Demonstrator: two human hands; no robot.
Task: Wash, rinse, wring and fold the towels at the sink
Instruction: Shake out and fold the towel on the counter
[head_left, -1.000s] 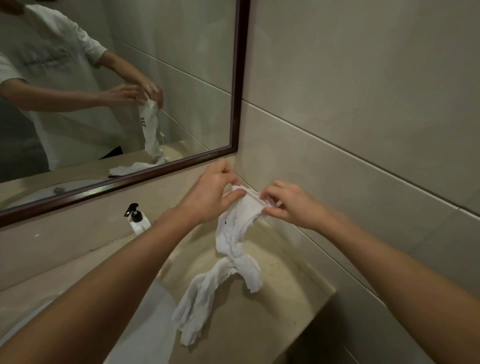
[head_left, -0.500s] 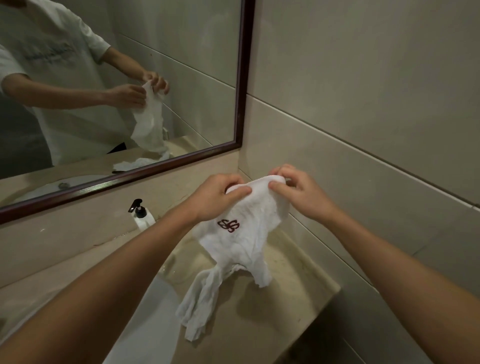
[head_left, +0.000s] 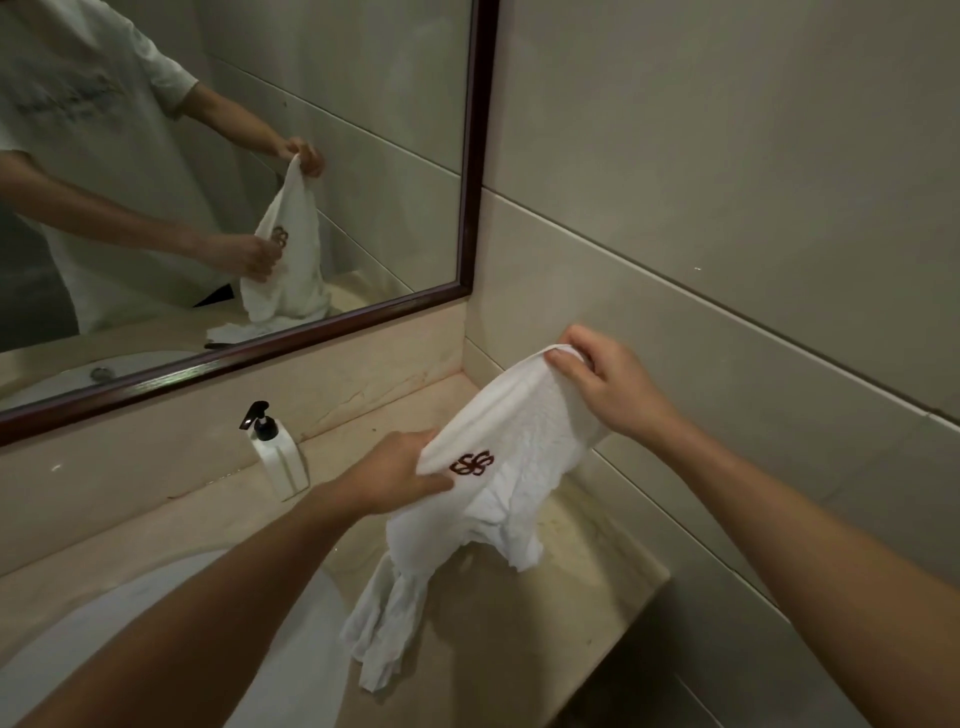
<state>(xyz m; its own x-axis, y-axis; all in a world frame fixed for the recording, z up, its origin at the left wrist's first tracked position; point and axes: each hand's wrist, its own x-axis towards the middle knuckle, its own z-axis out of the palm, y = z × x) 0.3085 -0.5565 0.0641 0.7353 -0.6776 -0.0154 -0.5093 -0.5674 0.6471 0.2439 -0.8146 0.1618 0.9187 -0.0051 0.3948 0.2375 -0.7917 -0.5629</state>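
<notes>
Towel (head_left: 524, 441), white, dark red embroidered logo (head_left: 471, 463) near its lower-left held edge, held up over the right end of the beige stone counter (head_left: 587, 587). Left hand (head_left: 400, 473) grips the edge just beside the logo, thumb on the front of the cloth, fingers curled behind. Right hand (head_left: 608, 387) pinches the upper corner, higher up and closer to the tiled wall (head_left: 727, 208). Top edge stretched on a slant between the two hands, lower at the left hand. Rest of the cloth hangs crumpled and twisted; its tail (head_left: 384, 629) rests on the counter by the sink rim. White basin (head_left: 156, 623) sits lower left, partly hidden by the left forearm. White soap bottle with black pump (head_left: 275, 452) stands upright on the counter against the backsplash, left of the hands, apart from the towel. Dark-framed mirror (head_left: 470, 156) on the wall above reflects the person in a light T-shirt with both hands on the same cloth, plus more white cloth lying on the counter.
</notes>
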